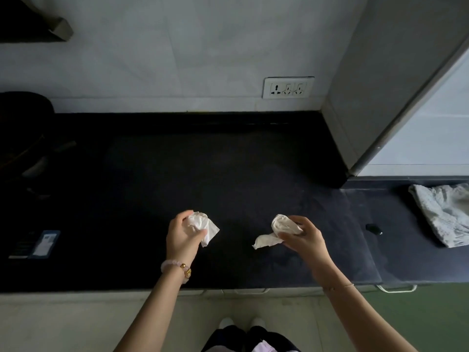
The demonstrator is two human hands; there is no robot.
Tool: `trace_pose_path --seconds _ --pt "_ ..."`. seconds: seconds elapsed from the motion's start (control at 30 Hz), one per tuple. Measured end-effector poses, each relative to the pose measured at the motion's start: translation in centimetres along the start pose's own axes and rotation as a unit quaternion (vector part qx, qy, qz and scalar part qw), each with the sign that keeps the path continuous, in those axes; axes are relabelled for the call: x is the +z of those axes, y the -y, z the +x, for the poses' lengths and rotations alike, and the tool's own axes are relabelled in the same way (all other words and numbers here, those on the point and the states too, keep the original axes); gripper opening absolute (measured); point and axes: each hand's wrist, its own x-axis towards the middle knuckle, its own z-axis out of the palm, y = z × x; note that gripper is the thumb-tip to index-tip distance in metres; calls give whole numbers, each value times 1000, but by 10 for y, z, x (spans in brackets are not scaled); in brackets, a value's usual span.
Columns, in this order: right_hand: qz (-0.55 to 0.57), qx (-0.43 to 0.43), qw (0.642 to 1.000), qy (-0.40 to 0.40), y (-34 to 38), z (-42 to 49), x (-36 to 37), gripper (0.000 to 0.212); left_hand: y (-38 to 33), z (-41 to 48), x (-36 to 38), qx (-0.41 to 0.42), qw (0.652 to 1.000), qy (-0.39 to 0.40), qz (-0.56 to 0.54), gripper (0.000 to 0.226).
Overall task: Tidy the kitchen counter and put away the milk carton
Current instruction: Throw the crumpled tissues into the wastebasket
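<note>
Over the middle of the black counter (pixel 228 161), my left hand (pixel 181 237) grips a crumpled white tissue (pixel 203 226). My right hand (pixel 303 237) grips a second crumpled white tissue (pixel 275 232), whose loose end trails down to the left. Both hands hover near the counter's front edge, about a hand's width apart. No milk carton is in view.
A white cloth (pixel 444 214) lies at the far right of the counter, with a small black object (pixel 373 228) beside it. A dark flat packet (pixel 38 243) lies at the left. Dark cookware (pixel 22 138) stands at the back left. A wall socket (pixel 288 87) and a grey pillar (pixel 375 85) rise behind.
</note>
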Motion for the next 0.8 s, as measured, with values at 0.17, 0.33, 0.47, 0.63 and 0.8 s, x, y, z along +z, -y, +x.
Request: trace_pose_path --seconds 0.17,0.33,0.47,0.63,0.8 --pt "4 -21 997 73 11 -15 38 32 22 -24 -44 -34 996 -26 -79 47" --pt "-65 -31 984 162 9 -27 79 36 48 -75 -85 -71 986 -102 -107 44" --pt "-114 -55 954 271 11 -37 115 36 55 -123 -106 -102 971 -185 -113 43" --pt "-181 -79 888 415 6 -56 136 36 82 -200 -105 -162 930 -310 -113 42" --pt "-228 -70 821 519 -22 -74 135 36 101 -286 -67 -215 863 -427 -166 47"
